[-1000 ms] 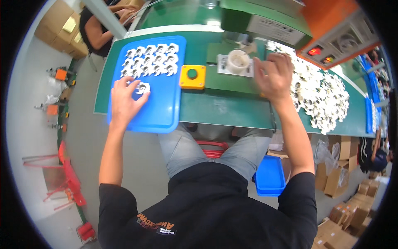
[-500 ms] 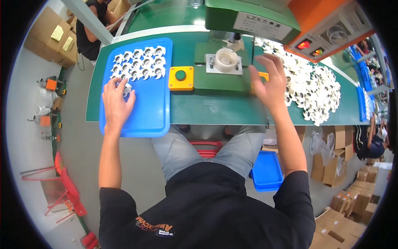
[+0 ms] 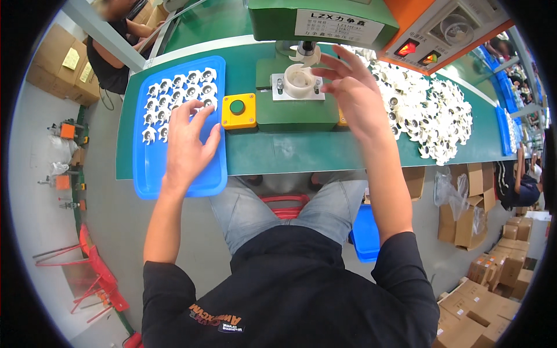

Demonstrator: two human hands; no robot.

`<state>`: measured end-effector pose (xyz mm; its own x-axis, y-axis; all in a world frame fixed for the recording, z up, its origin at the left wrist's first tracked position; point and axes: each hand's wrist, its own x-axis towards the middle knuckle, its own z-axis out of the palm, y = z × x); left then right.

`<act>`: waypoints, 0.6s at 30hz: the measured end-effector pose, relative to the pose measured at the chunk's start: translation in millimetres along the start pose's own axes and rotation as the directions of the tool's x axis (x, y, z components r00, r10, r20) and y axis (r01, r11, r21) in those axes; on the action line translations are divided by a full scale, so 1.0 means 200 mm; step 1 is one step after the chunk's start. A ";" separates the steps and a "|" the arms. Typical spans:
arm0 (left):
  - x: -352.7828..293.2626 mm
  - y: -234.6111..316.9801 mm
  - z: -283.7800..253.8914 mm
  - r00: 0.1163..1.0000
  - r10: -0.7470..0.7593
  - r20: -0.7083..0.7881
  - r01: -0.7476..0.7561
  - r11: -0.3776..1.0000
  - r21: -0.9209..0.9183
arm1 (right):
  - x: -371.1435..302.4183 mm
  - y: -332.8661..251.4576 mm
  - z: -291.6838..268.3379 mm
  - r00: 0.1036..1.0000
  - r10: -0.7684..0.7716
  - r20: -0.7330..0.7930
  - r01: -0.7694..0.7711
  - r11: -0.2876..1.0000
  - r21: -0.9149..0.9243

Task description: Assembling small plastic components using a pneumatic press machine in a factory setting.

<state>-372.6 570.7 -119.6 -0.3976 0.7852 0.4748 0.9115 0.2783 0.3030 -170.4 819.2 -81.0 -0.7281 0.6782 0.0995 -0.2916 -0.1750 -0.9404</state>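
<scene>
My left hand [image 3: 190, 142] hovers over the blue tray [image 3: 181, 180], thumb and fingers apart, with nothing visible between them. Rows of white bladed impellers [image 3: 164, 101] with dark centres lie on the tray, and my fingertips are close to the right end of these rows. At the green bench press [image 3: 297, 119], my right hand [image 3: 355, 90] is raised with fingers spread. Its fingertips reach beside a white impeller [image 3: 306, 56] on the metal ram; whether they touch it I cannot tell. Below the ram, a round white holder [image 3: 300, 81] sits on a metal plate.
A yellow box with a green button [image 3: 238, 111] stands between tray and press; another yellow box [image 3: 342, 119] is partly hidden by my right hand. A heap of impellers [image 3: 432, 110] covers the bench's right. An orange control box [image 3: 441, 35] overhangs it. Another person [image 3: 113, 49] is at far left.
My left hand has come away from an impeller at the tray's front row and moved rightward. My right hand has moved in toward the ram. The whole view has shifted slightly.
</scene>
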 end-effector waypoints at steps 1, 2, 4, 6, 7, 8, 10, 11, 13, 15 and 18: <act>0.00 0.01 0.01 1.000 0.020 0.007 -0.020 1.000 -0.019 | -0.01 0.00 -0.04 0.996 -0.074 -0.042 0.069 0.990 -0.127; 0.01 0.03 0.01 0.997 0.068 0.021 -0.068 0.997 -0.026 | -0.04 -0.01 -0.07 0.986 -0.146 -0.078 0.125 0.964 -0.233; 0.02 0.07 0.02 0.984 0.172 0.049 -0.170 0.985 -0.029 | -0.08 0.02 -0.21 0.954 -0.296 -0.053 0.208 0.776 -0.595; 0.03 0.07 0.05 0.974 0.218 0.066 -0.217 0.976 -0.021 | -0.15 0.06 -0.34 0.873 -0.467 0.139 0.287 0.262 -0.921; 0.03 0.08 0.07 0.973 0.219 0.070 -0.219 0.976 -0.014 | -0.20 0.10 -0.38 0.834 -0.489 0.256 0.324 0.058 -0.944; 0.03 0.08 0.08 0.972 0.221 0.075 -0.221 0.975 -0.006 | -0.23 0.13 -0.40 0.860 -0.429 0.277 0.345 0.089 -0.934; 0.04 0.09 0.09 0.966 0.254 0.057 -0.255 0.966 0.027 | -0.30 0.16 -0.41 0.848 -0.418 0.325 0.361 0.007 -0.933; 0.04 0.11 0.09 0.961 0.269 0.058 -0.272 0.961 0.049 | -0.31 0.16 -0.40 0.849 -0.426 0.312 0.355 0.024 -0.934; 0.04 0.12 0.08 0.961 0.270 0.055 -0.272 0.962 0.027 | -0.31 0.18 -0.37 0.857 -0.421 0.297 0.317 -0.021 -0.948; 0.04 0.11 0.09 0.966 0.255 0.037 -0.256 0.966 0.024 | -0.31 0.18 -0.36 0.871 -0.403 0.282 0.291 -0.038 -0.956; 0.05 0.13 0.09 0.968 0.251 0.026 -0.251 0.968 -0.004 | -0.32 0.16 -0.38 0.899 -0.348 0.264 0.292 0.030 -0.956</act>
<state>-351.0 594.5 -121.7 -0.1535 0.8440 0.5139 0.9816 0.0703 0.1777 -86.1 825.1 -142.1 -0.7169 0.4828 0.5029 0.3717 0.8750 -0.3102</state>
